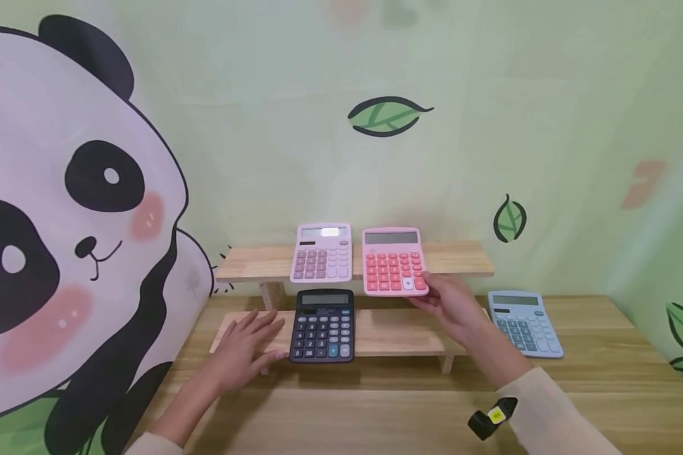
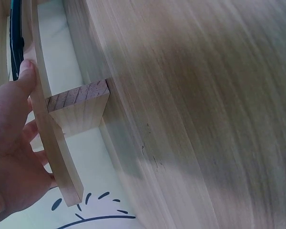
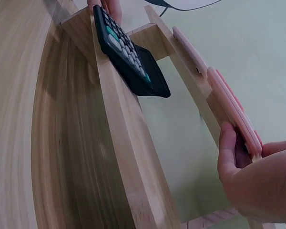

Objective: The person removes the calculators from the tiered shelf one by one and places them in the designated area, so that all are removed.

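Note:
A pink calculator with red keys (image 1: 393, 259) leans at the upper shelf board, and my right hand (image 1: 449, 306) pinches its lower right corner. In the right wrist view the thumb and fingers of my right hand (image 3: 257, 179) lie on both faces of that calculator (image 3: 233, 112). My left hand (image 1: 245, 347) rests with spread fingers on the left end of the lower shelf board (image 1: 398, 332). Its thumb is close to a black calculator (image 1: 321, 325) on that board; whether they touch I cannot tell. Left of the pink calculator stands a pale pink-lilac one (image 1: 321, 253).
The two-tier wooden shelf's upper board (image 1: 455, 258) runs behind the lower one. A light blue calculator (image 1: 525, 323) stands on the wooden table (image 1: 375, 417) at the right, partly behind my right forearm. A panda backdrop (image 1: 91, 189) hangs behind.

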The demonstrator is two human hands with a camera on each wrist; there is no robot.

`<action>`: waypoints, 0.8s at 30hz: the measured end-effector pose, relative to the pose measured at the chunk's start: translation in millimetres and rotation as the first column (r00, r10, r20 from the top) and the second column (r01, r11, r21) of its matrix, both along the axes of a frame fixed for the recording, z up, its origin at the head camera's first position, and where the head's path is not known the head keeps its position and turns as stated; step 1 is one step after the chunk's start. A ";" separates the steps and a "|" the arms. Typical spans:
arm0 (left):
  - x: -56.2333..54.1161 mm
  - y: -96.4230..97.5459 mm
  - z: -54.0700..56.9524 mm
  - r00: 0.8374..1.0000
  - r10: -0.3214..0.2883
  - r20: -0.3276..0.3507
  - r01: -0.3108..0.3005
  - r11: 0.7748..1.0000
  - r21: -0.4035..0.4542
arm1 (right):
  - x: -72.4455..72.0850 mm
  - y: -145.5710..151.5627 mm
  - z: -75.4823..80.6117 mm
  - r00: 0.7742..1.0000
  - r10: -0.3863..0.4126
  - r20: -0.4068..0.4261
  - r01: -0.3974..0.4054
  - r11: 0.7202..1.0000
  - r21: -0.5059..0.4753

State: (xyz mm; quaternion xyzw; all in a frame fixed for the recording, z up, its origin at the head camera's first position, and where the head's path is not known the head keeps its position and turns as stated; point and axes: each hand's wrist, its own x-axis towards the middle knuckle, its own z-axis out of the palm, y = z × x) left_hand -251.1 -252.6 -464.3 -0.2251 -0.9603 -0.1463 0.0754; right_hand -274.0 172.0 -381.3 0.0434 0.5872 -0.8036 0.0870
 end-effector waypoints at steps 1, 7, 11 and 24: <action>0.2 0.0 -0.3 1.000 0.000 -0.002 0.000 1.000 0.002 | 0.3 1.2 -1.0 1.000 0.012 -0.009 -0.012 1.000 0.007; 1.2 -0.2 -0.4 1.000 -0.009 -0.022 0.009 1.000 0.012 | 3.5 9.3 -3.9 0.997 0.072 -0.039 -0.070 0.996 0.052; 2.7 -1.4 -0.8 0.999 -0.019 -0.033 0.020 1.000 0.015 | 7.2 13.5 -5.9 0.995 0.096 -0.026 -0.094 0.993 0.065; 3.0 1.2 1.7 1.000 -0.017 -0.026 0.017 1.000 0.007 | 2.6 12.2 -2.8 0.997 0.071 -0.016 -0.069 0.992 0.106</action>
